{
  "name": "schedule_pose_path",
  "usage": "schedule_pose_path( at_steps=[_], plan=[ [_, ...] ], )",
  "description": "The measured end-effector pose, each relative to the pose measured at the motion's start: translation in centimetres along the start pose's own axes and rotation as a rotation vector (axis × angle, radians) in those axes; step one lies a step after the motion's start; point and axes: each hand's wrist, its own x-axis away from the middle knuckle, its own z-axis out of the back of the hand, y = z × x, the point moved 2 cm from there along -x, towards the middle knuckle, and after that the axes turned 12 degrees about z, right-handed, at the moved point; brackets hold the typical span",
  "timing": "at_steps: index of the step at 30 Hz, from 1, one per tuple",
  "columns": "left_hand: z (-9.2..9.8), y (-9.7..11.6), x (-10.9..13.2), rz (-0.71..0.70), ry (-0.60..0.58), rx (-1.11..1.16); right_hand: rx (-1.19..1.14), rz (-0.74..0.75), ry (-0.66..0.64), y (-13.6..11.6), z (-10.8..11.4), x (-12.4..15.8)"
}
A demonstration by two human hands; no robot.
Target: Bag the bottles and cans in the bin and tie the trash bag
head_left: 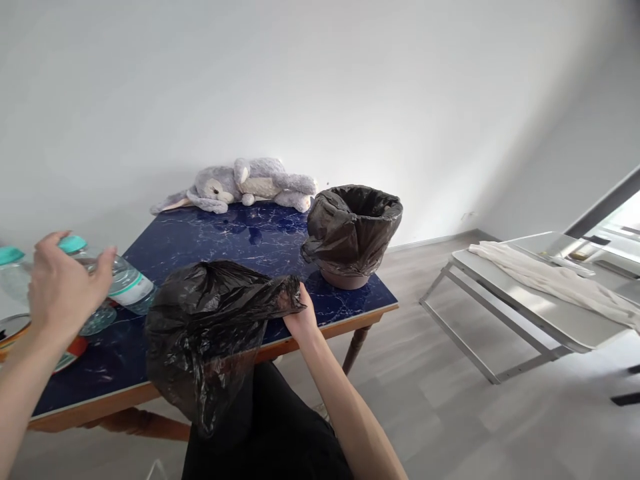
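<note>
My right hand [301,315] is closed on the gathered edge of a black plastic bag [210,327], which bulges out to the left and hangs over the table's front edge. At the left, my left hand [70,280] is raised with thumb and fingers apart. Just behind it is a clear plastic bottle [131,287] with a teal-and-white label, partly covered by the hand. A teal cap [73,244] shows between the fingers; I cannot tell whether they touch it. Another teal-capped bottle [13,273] stands at the far left.
A bin lined with a black bag [353,230] stands on the blue marbled table [235,233], at its right end. A grey plush rabbit [255,183] lies along the back. An open can [14,327] sits at left. A folding table [535,287] with white cloth stands at right.
</note>
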Motion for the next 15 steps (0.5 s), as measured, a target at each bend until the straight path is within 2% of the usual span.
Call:
schedule_pose_path(
  at_steps=[6,11,15],
  plan=[
    [0.7,0.2,1.1,-0.053,-0.017,-0.003,0.058,0.021,-0.063,0.5,1.4,0.0],
    [0.7,-0.7,1.1,-0.093,-0.003,-0.060,0.110,0.045,-0.147,1.0,3.0,0.1],
    [1.1,-0.5,0.9,-0.167,-0.007,-0.110,0.172,0.120,-0.202,1.0,3.9,0.1]
  ],
)
